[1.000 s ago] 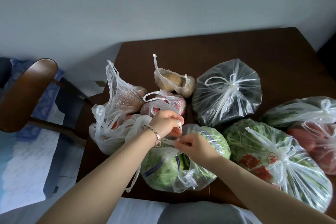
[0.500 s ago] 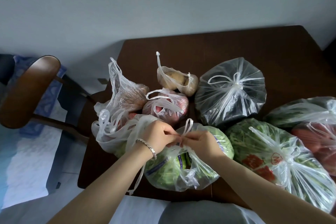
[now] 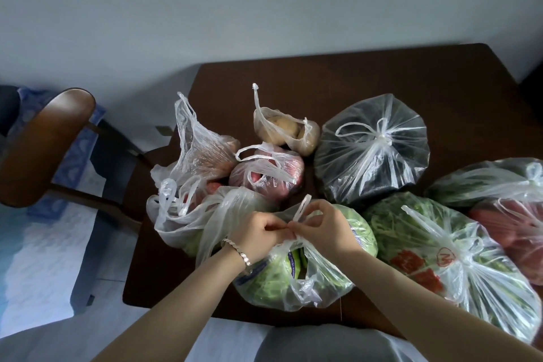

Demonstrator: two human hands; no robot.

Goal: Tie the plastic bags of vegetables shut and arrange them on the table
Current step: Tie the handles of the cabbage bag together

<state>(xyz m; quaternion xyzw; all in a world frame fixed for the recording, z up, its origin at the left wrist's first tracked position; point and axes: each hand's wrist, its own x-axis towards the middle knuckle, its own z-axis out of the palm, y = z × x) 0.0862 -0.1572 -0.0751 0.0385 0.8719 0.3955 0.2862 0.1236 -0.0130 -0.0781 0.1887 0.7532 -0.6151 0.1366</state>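
While they meet over the cabbage bag [image 3: 276,282] at the table [image 3: 352,76] near edge, left grip [image 3: 258,233] and right grip [image 3: 323,229] each pinch its handles [image 3: 303,204], fingers curled.

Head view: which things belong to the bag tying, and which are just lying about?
Job: cabbage bag, its handles pinched by left hand and right hand; untied potato bag; knotted dark bag; table.
Lying about: wooden chair; blue patterned cloth on the floor.

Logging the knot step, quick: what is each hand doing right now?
Left hand: closed, pinching the plastic of the cabbage bag.
Right hand: closed, pinching that bag's handle loop.
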